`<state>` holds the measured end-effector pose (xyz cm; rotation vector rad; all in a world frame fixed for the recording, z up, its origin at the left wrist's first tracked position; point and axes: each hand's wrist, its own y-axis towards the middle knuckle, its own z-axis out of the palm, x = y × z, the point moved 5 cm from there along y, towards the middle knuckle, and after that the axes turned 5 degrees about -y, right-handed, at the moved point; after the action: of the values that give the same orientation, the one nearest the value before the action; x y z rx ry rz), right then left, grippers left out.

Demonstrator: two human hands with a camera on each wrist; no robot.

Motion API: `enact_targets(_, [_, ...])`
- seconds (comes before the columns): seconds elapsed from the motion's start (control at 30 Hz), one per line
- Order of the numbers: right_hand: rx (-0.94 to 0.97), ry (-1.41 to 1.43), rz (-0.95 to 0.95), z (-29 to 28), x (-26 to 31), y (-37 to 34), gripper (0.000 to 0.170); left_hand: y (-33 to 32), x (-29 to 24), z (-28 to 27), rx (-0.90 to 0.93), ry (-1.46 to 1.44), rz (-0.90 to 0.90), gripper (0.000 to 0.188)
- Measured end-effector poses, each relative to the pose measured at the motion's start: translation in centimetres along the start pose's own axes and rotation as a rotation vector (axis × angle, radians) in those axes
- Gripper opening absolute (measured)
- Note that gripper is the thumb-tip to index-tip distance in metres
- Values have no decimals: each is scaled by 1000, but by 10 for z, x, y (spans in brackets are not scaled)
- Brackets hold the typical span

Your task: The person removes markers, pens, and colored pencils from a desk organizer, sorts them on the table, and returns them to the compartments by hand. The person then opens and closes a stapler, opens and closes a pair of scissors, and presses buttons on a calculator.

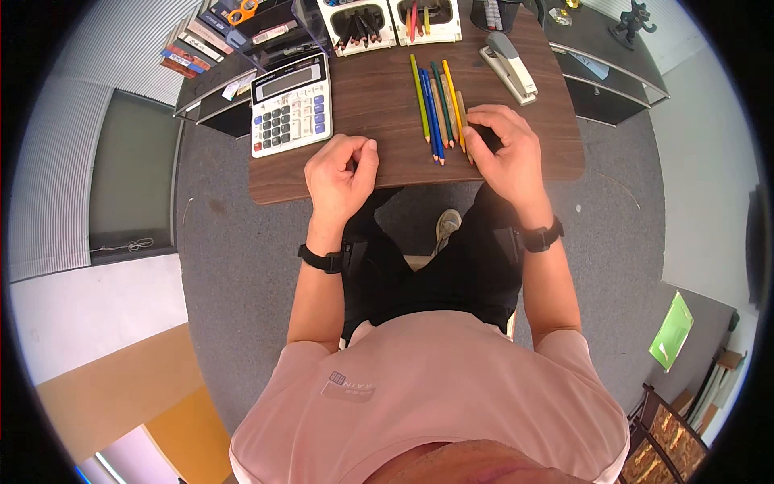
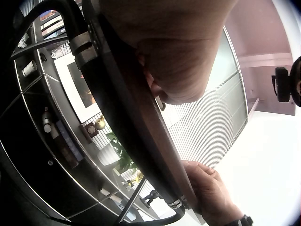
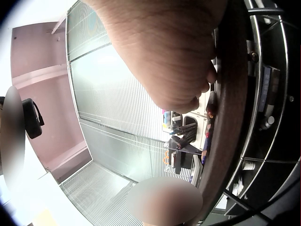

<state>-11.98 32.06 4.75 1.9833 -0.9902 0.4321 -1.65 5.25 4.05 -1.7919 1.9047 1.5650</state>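
Note:
Several coloured pencils lie side by side on the desk in the head view: a light green one [image 1: 419, 101] at the left, blue ones [image 1: 435, 121] beside it, then dark green, brown and a yellow one [image 1: 451, 93]. The right hand [image 1: 509, 157] rests at their right side, fingers bent, with thumb and fingertips close to the rightmost pencils; whether it touches them is unclear. The left hand [image 1: 340, 177] lies loosely curled at the desk's near edge, holding nothing, below a calculator [image 1: 290, 109]. Wrist views show mostly the hands' undersides; their fingertips are largely hidden.
Two white holders with dark pencils [image 1: 359, 28] and coloured pencils [image 1: 419, 20] stand at the desk's [image 1: 363, 97] far side. A stapler [image 1: 509, 68] lies right of the loose pencils. Books [image 1: 197, 40] and orange-handled scissors [image 1: 243, 11] are at the far left.

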Motion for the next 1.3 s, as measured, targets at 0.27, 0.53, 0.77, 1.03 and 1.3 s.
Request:
enact_targets(0.27, [-11,11,-5,0,1,1,16,0,0,0,-2,-5,-10,13])
enact_targets(0.53, [-16,3,-9,0,-1,0,17,-1,1,-1,0,-12,-22,13])
enact_targets(0.77, [-16,24,-26,-3,3,0,17,-1,-1,0,9,-18,-20,12])
enact_targets(1.03, [-12,41,-21,-4,3,0,17,-1,1,0,0,-20,-54,10])
enact_targets(1.3, [-9,26,-15,-2,1,-1,17,0,0,0,-4,-21,-45,10])
